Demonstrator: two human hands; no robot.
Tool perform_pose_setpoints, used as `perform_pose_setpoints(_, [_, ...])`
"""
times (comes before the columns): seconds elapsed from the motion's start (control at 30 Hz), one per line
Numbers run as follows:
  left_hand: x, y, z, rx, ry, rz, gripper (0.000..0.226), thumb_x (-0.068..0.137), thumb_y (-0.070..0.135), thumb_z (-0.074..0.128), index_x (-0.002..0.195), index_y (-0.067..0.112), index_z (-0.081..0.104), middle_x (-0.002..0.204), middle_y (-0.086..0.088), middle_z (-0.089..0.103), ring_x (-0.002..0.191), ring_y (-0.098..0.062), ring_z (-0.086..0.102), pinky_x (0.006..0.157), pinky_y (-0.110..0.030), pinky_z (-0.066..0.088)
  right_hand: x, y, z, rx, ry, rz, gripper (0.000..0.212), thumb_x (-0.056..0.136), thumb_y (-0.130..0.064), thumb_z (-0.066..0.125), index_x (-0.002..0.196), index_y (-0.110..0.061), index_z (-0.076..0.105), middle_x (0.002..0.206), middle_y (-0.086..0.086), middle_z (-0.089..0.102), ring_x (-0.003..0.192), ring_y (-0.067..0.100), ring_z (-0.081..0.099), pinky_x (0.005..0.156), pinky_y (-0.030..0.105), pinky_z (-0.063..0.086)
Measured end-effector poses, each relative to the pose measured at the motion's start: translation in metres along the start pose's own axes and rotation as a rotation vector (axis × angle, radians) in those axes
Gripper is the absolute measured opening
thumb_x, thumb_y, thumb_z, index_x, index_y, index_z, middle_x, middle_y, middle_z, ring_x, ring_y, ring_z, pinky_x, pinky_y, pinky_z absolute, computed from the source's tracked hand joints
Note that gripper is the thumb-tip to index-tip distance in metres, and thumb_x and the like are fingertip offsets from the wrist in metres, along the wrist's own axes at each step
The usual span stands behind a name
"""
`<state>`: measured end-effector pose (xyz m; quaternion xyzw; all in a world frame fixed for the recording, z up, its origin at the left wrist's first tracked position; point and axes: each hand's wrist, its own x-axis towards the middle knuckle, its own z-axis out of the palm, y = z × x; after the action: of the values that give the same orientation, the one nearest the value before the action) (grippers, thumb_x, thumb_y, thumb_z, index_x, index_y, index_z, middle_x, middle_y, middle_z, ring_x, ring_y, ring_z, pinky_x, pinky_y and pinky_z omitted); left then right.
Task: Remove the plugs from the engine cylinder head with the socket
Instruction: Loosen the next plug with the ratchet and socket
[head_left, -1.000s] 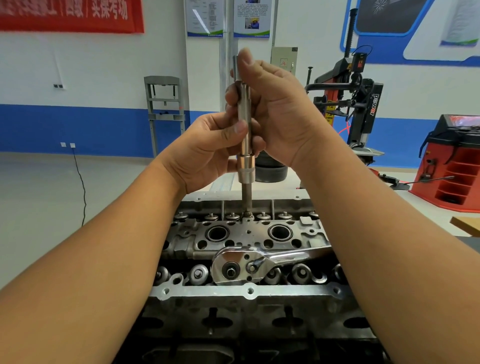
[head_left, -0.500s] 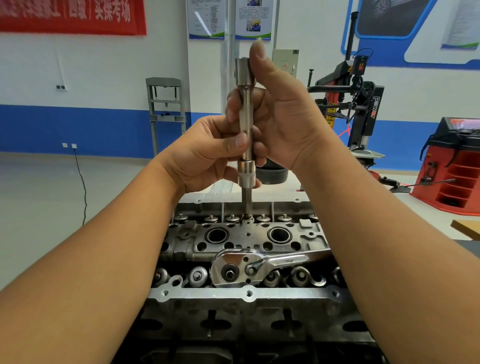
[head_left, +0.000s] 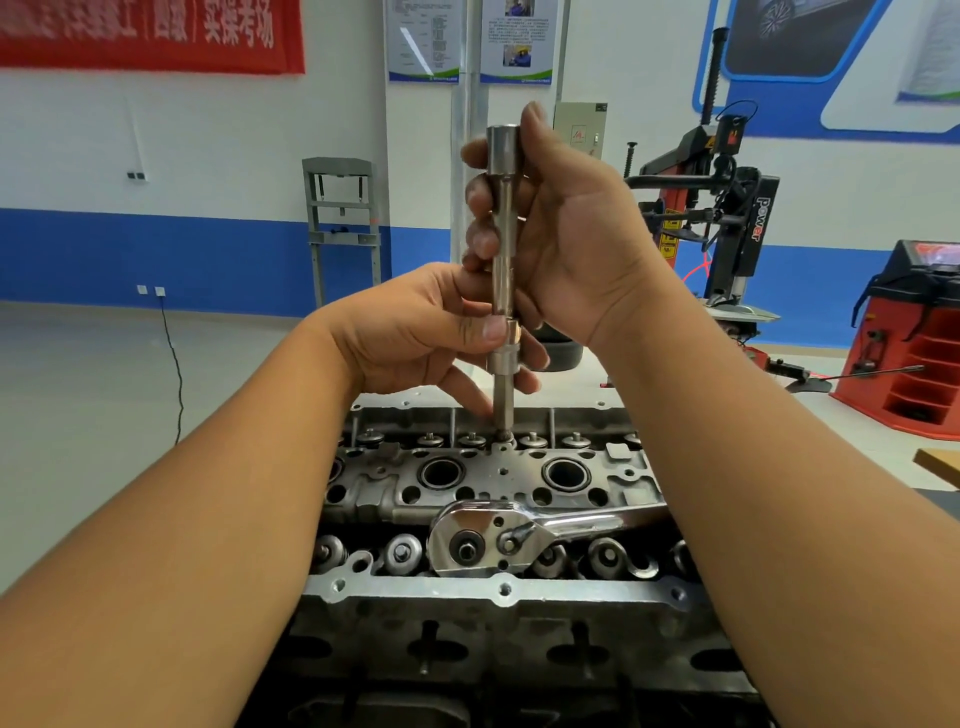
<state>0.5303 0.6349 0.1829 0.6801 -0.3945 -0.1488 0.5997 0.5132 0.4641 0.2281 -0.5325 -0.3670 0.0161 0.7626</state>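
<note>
Both hands, left hand (head_left: 415, 332) and right hand (head_left: 571, 244), grip the upright socket extension (head_left: 503, 260), apparently seated on a plug (head_left: 503, 435); next, twist it out.

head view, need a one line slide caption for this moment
Both hands, left hand and right hand, hold the socket extension upright on the cylinder head; ratchet lies nearby.

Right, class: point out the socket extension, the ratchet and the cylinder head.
socket extension (head_left: 503, 244): head view, on its upright shaft between the hands.
ratchet (head_left: 467, 545): head view, on its round head.
cylinder head (head_left: 498, 475): head view, on the flat top between two round wells.
</note>
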Motion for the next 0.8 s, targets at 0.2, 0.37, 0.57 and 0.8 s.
perform_pose_setpoints(0.2, [0.0041, 0.0001, 0.002, 0.044, 0.068, 0.014, 0.041, 0.069, 0.033, 0.094, 0.104, 0.016, 0.079, 0.102, -0.017, 0.077, 0.101, -0.037, 0.075, 0.076, -0.06, 0.063, -0.0009, -0.0011, 0.0022, -0.064, 0.062, -0.101, 0.021, 0.106, -0.029, 0.058, 0.094, -0.012, 0.052, 0.071, 0.005, 0.063, 0.051, 0.019, 0.05, 0.059, 0.032, 0.042])
perform_pose_setpoints(0.37, [0.0064, 0.0005, 0.0021, 0.091, 0.108, 0.037, 0.045, 0.062, 0.034, 0.099, 0.095, 0.013, 0.077, 0.096, -0.015, 0.075, 0.091, -0.032, 0.075, 0.069, -0.049, 0.064, -0.0031, -0.0022, 0.0046, -0.116, 0.037, -0.115, 0.025, 0.111, -0.029, 0.047, 0.11, -0.007, 0.06, 0.083, 0.01, 0.068, 0.058, 0.022, 0.053, 0.058, 0.031, 0.047])
perform_pose_setpoints(0.57, [0.0067, -0.0017, 0.0027, 0.098, 0.148, 0.084, 0.022, 0.078, 0.018, 0.09, 0.097, 0.014, 0.08, 0.097, -0.013, 0.076, 0.094, -0.031, 0.076, 0.071, -0.047, 0.064, -0.0048, -0.0021, 0.0073, -0.095, 0.004, -0.139, 0.026, 0.113, -0.025, 0.039, 0.112, -0.007, 0.058, 0.085, 0.013, 0.063, 0.057, 0.024, 0.049, 0.058, 0.032, 0.043])
perform_pose_setpoints(0.8, [0.0026, -0.0009, 0.0009, -0.012, 0.05, 0.077, 0.04, 0.077, 0.036, 0.089, 0.107, 0.011, 0.078, 0.106, -0.018, 0.076, 0.104, -0.036, 0.074, 0.082, -0.051, 0.063, -0.004, -0.0037, 0.0066, -0.076, 0.046, -0.075, 0.034, 0.111, -0.038, 0.043, 0.115, -0.006, 0.055, 0.084, 0.012, 0.07, 0.054, 0.022, 0.049, 0.057, 0.03, 0.042])
